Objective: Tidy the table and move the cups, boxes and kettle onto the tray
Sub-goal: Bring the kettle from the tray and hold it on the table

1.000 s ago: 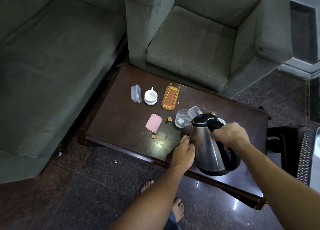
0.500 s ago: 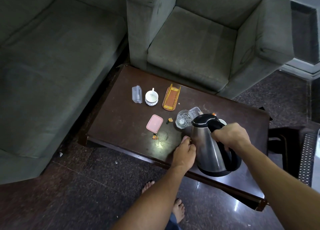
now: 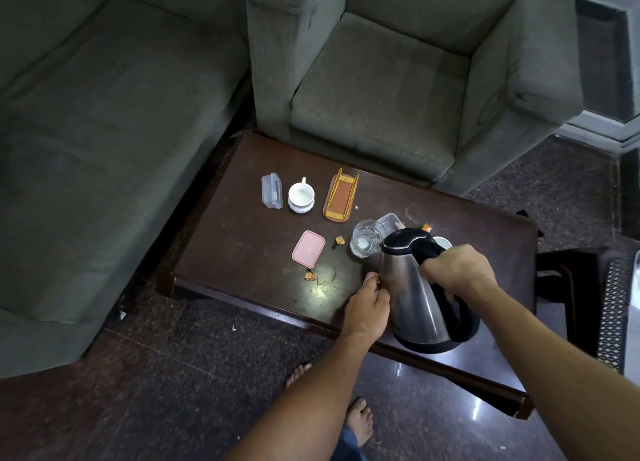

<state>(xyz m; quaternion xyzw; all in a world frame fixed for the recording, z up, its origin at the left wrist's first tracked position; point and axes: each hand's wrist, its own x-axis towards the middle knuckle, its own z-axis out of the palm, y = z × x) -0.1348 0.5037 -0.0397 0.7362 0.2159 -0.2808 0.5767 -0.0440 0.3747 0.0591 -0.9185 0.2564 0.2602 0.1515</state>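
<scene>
My right hand (image 3: 457,270) grips the black handle of a steel kettle (image 3: 412,297) near the front edge of the dark table (image 3: 242,238). Just left of the kettle, my left hand (image 3: 367,308) pinches a small pink lid (image 3: 370,277), which is mostly hidden. Behind the kettle are a drinking glass (image 3: 367,240), a clear box (image 3: 391,220) and part of a white cup (image 3: 443,242). Farther back stand another clear box (image 3: 272,191), a white cup (image 3: 301,197) and a small orange tray (image 3: 341,195). A second pink lid (image 3: 308,248) lies flat at the middle.
Small wrappers (image 3: 339,241) (image 3: 309,275) (image 3: 426,227) lie scattered on the table. A grey sofa (image 3: 104,131) runs along the left and a grey armchair (image 3: 381,96) stands behind. A dark side piece (image 3: 571,280) is at the right. My bare feet (image 3: 360,422) are on the floor.
</scene>
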